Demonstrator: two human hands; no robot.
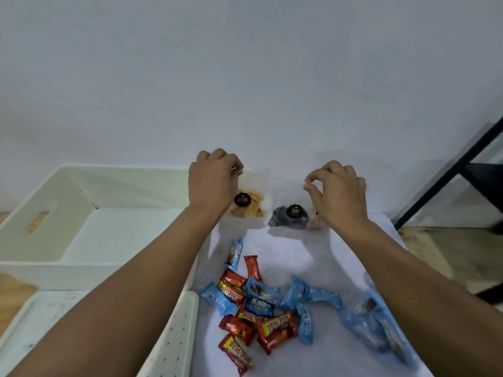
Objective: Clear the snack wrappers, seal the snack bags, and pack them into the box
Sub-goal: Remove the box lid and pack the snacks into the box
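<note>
Two clear snack bags stand against the wall at the back of the white table. My left hand point(215, 178) pinches the top edge of the bag of yellow chips point(251, 202). My right hand point(336, 190) pinches the top edge of the bag of dark snacks point(290, 213). Each bag carries a round black label. A heap of red and blue snack wrappers point(258, 308) lies on the table nearer to me. The white box point(46, 213) sits open on the left.
A torn blue wrapper pile point(373, 319) lies at the right near my forearm. A white lid or tray point(174, 336) rests at the lower left beside the table. A black metal frame point(449, 172) stands at the right, over wooden floor.
</note>
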